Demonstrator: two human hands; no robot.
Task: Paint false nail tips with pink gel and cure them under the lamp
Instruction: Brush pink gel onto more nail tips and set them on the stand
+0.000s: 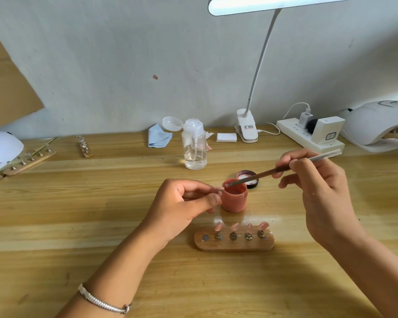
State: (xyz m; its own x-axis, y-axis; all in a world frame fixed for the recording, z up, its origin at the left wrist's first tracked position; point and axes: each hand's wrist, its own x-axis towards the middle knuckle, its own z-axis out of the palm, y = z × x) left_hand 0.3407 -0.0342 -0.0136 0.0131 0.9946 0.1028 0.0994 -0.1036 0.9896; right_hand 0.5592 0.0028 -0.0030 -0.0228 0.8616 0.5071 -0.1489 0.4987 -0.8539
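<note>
My left hand (186,203) pinches a small nail tip on its stand pin (219,188) beside the open pink gel jar (235,198). My right hand (317,177) grips a thin brush (262,174) whose tip sits at the jar's rim, close to the held nail tip. In front of the jar lies a wooden holder (233,243) carrying several pink-coated nail tips on metal pins, with one bare slot at its left end. The curing lamp (375,125) stands at the far right with another wooden holder inside its mouth.
The jar's black lid (247,177) lies behind it. A clear pump bottle (194,145), blue cloth (159,138), white pads (226,137), clip desk lamp (247,129) and power strip (308,136) line the back. Two more holders (30,160) (85,146) lie at the left.
</note>
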